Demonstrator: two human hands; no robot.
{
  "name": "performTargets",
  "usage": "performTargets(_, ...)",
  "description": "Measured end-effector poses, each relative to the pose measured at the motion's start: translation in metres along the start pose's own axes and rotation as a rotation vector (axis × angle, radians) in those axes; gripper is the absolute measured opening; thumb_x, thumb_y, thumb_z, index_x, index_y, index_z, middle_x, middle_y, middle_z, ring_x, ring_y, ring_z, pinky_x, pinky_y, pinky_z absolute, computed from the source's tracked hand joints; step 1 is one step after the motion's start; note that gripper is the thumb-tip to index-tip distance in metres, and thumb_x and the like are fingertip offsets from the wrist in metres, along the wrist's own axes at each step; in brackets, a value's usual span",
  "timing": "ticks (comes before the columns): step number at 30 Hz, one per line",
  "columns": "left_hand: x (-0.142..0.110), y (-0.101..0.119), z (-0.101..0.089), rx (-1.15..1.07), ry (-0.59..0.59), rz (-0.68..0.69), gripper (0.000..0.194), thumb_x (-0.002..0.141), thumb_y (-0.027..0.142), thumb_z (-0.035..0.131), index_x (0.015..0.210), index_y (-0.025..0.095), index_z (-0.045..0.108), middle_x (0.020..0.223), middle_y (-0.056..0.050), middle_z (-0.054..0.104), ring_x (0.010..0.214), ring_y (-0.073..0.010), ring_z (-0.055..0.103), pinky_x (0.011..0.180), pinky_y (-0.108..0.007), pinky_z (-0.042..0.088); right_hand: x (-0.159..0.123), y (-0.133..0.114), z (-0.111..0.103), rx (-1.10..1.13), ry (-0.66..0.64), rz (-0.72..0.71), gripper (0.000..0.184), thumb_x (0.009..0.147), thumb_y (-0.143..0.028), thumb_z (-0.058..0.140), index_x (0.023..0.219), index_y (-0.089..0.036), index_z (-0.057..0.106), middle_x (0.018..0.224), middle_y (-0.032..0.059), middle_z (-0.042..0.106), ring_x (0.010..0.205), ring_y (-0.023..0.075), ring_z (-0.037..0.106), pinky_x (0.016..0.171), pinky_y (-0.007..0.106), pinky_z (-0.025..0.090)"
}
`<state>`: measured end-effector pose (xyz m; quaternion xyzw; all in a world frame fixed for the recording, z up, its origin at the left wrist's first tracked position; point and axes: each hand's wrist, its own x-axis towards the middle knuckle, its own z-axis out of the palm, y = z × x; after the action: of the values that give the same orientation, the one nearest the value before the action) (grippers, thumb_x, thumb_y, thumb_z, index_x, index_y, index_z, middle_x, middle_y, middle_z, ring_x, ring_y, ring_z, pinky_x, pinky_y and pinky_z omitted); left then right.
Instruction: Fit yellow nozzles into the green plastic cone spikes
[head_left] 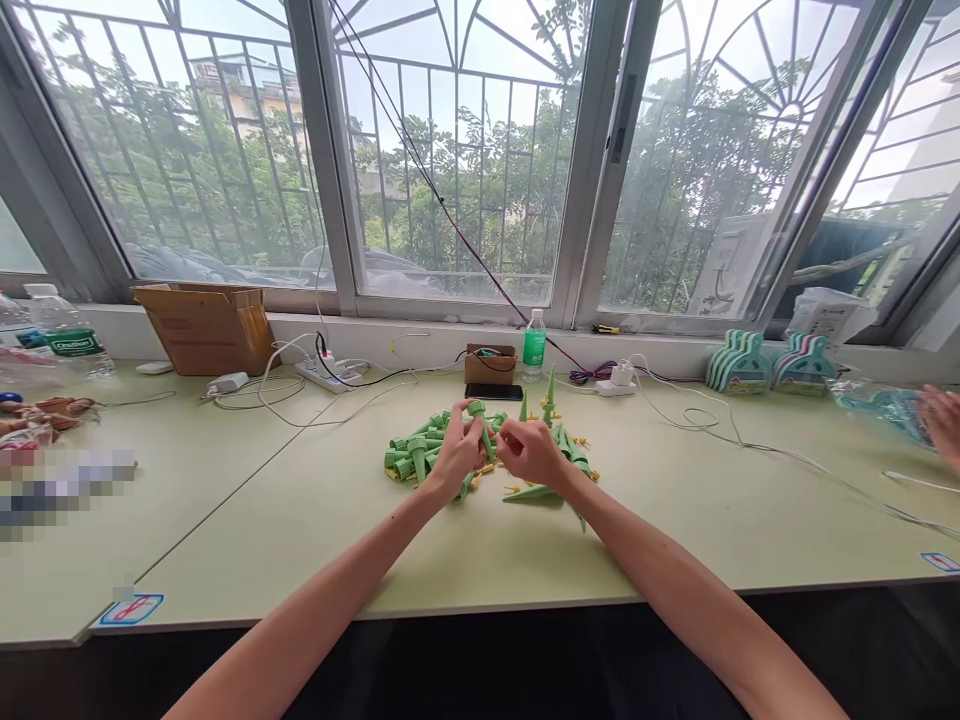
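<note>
Right, we have one green cone [484, 430] up off the table in the left hand [459, 448], thumb and fingers closed around it, its wide ridged end on top and its narrow end down, probably gripped that way so the body sits steady and the right hand [531, 452] can get at it. That right hand is just beside it, fingers curled in close; whether they pinch anything, we can't tell.

Around them, we see a heap of green cones [418, 455] by the left hand and more green cones [574, 455] by the right, a few standing on end, with small yellow pieces [512, 489] scattered among them; two groups within easy reach, we'd guess to save stretching.

Further back, a dark phone [493, 392] lies before a small box [490, 362], out of the hands' way, with a green-labelled bottle [535, 345] beside it, lettering too small for us. On the far left, a bottle [73, 343] seems to read "C'estbon"; we can't make out the faint print on the carton [206, 330]. At the table's front edge, a sticker [131, 608] carries a red mark we can't decipher, and another person's hand [943, 422] shows far right
</note>
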<state>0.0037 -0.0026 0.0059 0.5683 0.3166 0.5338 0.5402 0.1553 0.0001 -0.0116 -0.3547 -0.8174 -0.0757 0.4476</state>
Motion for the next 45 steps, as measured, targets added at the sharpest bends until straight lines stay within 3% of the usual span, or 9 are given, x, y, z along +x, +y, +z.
performTargets(6, 0.002, 0.000, -0.001, 0.040, 0.114, 0.010, 0.038, 0.082, 0.041, 0.058, 0.111, 0.023, 0.041, 0.063, 0.008, 0.049, 0.035, -0.0036, 0.034, 0.033, -0.016, 0.026, 0.001, -0.004, -0.004, -0.037, -0.217, -0.008, 0.012, 0.071, -0.016, 0.051, 0.060, -0.018, 0.047, 0.050, -0.0037, 0.047, 0.048, 0.0078, 0.037, 0.053, 0.021, 0.029)
performTargets(17, 0.002, 0.001, -0.004, 0.075, 0.154, 0.036, 0.037, 0.079, 0.044, 0.061, 0.104, 0.021, 0.044, 0.060, 0.007, 0.052, 0.035, -0.0038, 0.034, 0.033, -0.016, 0.026, 0.003, -0.008, -0.015, -0.110, -0.653, -0.022, 0.017, 0.073, -0.030, 0.057, 0.060, -0.019, 0.056, 0.054, -0.0008, 0.055, 0.049, 0.0105, 0.039, 0.052, 0.025, 0.029)
performTargets(26, 0.003, -0.002, -0.004, 0.079, 0.149, 0.048, 0.035, 0.080, 0.044, 0.061, 0.100, 0.021, 0.044, 0.058, 0.007, 0.052, 0.035, -0.0039, 0.034, 0.033, -0.016, 0.026, 0.001, -0.001, -0.014, -0.174, -0.806, 0.005, 0.013, 0.072, -0.024, 0.055, 0.063, -0.017, 0.061, 0.060, 0.0016, 0.061, 0.053, 0.0115, 0.044, 0.054, 0.026, 0.029)
performTargets(30, 0.003, 0.000, -0.004, 0.079, 0.146, 0.040, 0.034, 0.080, 0.044, 0.061, 0.097, 0.021, 0.044, 0.058, 0.007, 0.052, 0.035, -0.0038, 0.034, 0.033, -0.016, 0.026, 0.000, 0.000, -0.012, -0.244, -0.813, -0.007, 0.014, 0.072, -0.019, 0.052, 0.062, -0.017, 0.062, 0.059, 0.0031, 0.061, 0.052, 0.0123, 0.043, 0.052, 0.027, 0.026)
performTargets(34, 0.002, 0.001, -0.003, 0.077, 0.143, 0.030, 0.034, 0.079, 0.044, 0.062, 0.098, 0.021, 0.044, 0.057, 0.007, 0.052, 0.034, -0.0038, 0.034, 0.033, -0.016, 0.025, -0.001, 0.001, -0.007, -0.269, -0.664, 0.017, 0.020, 0.076, -0.017, 0.050, 0.058, -0.018, 0.060, 0.057, 0.0038, 0.060, 0.051, 0.0129, 0.044, 0.052, 0.027, 0.024)
performTargets(39, 0.001, 0.003, -0.001, 0.077, 0.114, 0.017, 0.034, 0.078, 0.044, 0.063, 0.096, 0.021, 0.045, 0.055, 0.008, 0.052, 0.033, -0.0043, 0.036, 0.033, -0.017, 0.025, 0.000, 0.001, -0.001, -0.276, -0.502, 0.079, 0.019, 0.083, -0.021, 0.051, 0.073, -0.018, 0.066, 0.063, 0.0043, 0.064, 0.054, 0.0136, 0.051, 0.053, 0.025, 0.026)
performTargets(45, -0.001, 0.003, 0.000, 0.137, 0.077, 0.019, 0.036, 0.078, 0.045, 0.063, 0.097, 0.019, 0.047, 0.060, 0.004, 0.059, 0.034, -0.0051, 0.039, 0.033, -0.017, 0.029, -0.002, 0.000, 0.006, -0.272, -0.540, 0.015, 0.016, 0.082, -0.023, 0.054, 0.081, -0.017, 0.069, 0.064, 0.0055, 0.065, 0.055, 0.0149, 0.053, 0.051, 0.026, 0.027)
